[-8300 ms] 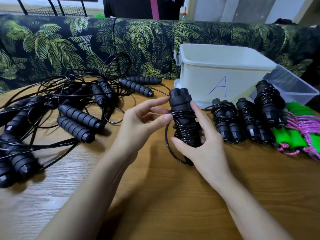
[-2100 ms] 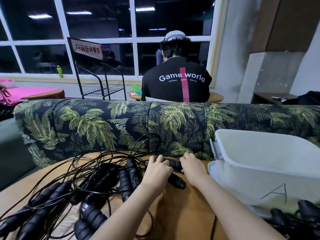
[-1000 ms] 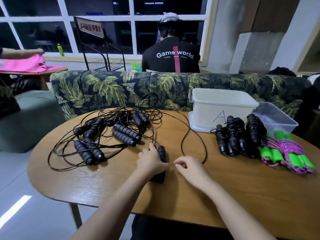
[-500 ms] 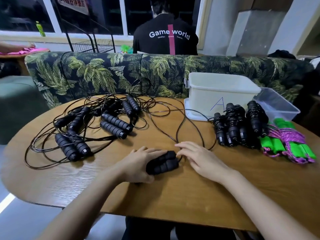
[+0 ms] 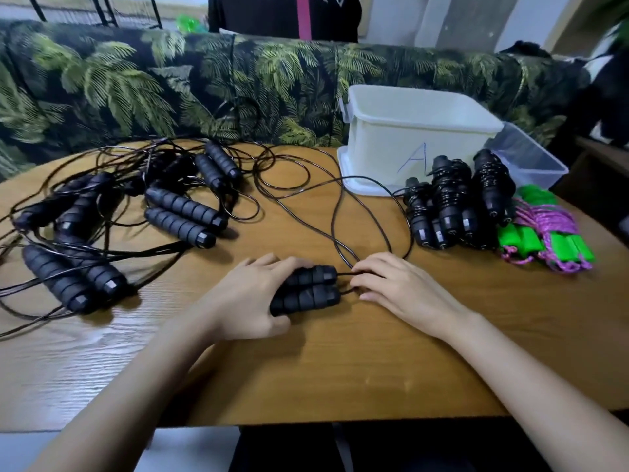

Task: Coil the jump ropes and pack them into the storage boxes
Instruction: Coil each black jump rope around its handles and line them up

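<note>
left hand [image 5: 252,294] grips paired handles [image 5: 306,289], right hand [image 5: 401,287] touches cord [image 5: 334,226]

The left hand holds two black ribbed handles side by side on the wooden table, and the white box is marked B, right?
Not quite. The head view shows the white plastic box marked A, not B. The left hand does hold the two black ribbed handles side by side on the wooden table.

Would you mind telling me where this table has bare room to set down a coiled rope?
Free: the near table strip between the forearms, and the patch right of the right hand, before the green-handled ropes. Crowded: the left under tangled ropes, the far right by coiled bundles and white box; cord loops cross the centre beyond the handles.
</note>
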